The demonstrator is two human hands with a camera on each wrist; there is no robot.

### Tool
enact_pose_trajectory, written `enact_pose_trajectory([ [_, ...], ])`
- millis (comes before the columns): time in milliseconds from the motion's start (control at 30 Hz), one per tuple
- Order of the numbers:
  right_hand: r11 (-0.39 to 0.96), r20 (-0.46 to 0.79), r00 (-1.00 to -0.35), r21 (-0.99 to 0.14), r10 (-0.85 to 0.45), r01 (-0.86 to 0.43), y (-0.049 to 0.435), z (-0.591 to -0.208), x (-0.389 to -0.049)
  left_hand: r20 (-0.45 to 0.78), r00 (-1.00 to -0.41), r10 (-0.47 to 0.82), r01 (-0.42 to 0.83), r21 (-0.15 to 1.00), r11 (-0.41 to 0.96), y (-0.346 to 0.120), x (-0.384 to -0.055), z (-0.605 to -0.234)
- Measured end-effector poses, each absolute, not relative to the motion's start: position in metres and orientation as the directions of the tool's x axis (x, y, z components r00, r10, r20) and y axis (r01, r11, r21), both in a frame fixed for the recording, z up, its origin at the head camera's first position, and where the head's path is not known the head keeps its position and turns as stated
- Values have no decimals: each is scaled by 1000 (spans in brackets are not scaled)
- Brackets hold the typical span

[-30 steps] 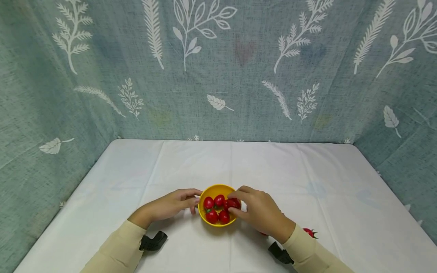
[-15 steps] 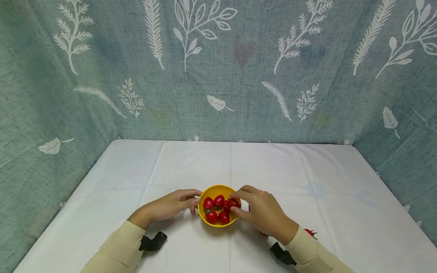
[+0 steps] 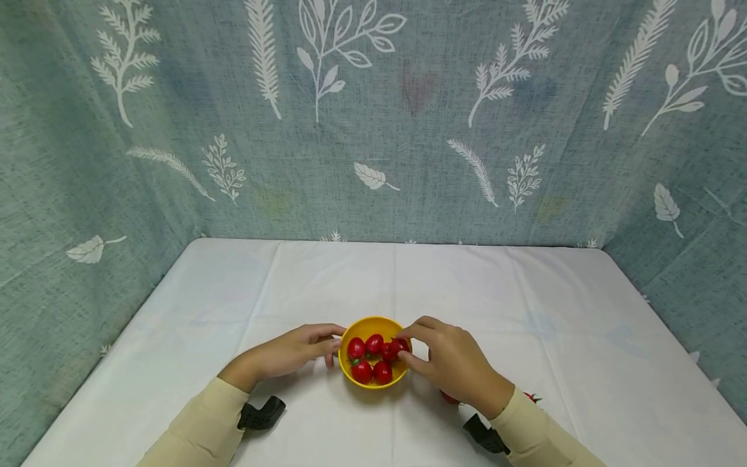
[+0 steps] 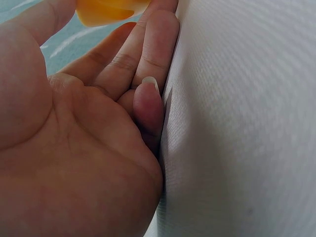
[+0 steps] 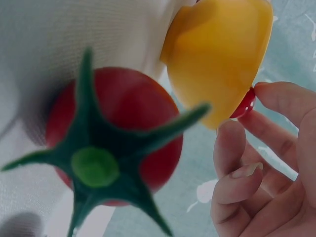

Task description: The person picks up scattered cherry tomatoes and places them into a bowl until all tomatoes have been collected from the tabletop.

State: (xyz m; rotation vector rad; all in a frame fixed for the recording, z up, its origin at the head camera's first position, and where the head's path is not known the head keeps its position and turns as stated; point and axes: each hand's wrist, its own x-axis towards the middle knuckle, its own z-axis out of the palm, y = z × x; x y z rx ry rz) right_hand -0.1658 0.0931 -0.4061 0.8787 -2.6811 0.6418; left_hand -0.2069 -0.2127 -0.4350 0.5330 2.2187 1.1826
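Observation:
A yellow bowl (image 3: pixel 373 384) with several red cherry tomatoes (image 3: pixel 362 371) in it stands on the white cloth. My left hand (image 3: pixel 294 350) lies beside the bowl, its thumb and fairly straight fingers against the bowl's left side. In the left wrist view its little finger (image 4: pixel 148 106) bends near the cloth. At the bowl's right rim my right hand (image 3: pixel 458 360) pinches one cherry tomato (image 3: pixel 399 348) between thumb and fingers. That tomato (image 5: pixel 245 104) shows just past the rim of the bowl (image 5: pixel 217 54) in the right wrist view.
A tomato (image 3: pixel 449 397) is partly hidden under the right hand, and another (image 3: pixel 532 397) shows beyond the right forearm. One tomato with a green calyx (image 5: pixel 118 128) looms close to the right wrist camera. A patterned curtain (image 3: pixel 373 149) rises behind the table.
My right hand has shifted slightly to the right, baring more of the tomato at its fingertips, which stays over the bowl. The left hand and the bowl stay almost still.

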Motion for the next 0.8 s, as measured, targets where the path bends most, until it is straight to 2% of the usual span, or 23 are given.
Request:
enact_pose_trajectory([
  [300,714,354,-783,-332,-511,-616,91,-406,-166,-293,-767,571,78,841,536,-215,-206,-433],
  [800,693,363,-797,-398,-483,-601,98,-405,-164,-281,-759,587,87,850,520,-214,-206,-435],
])
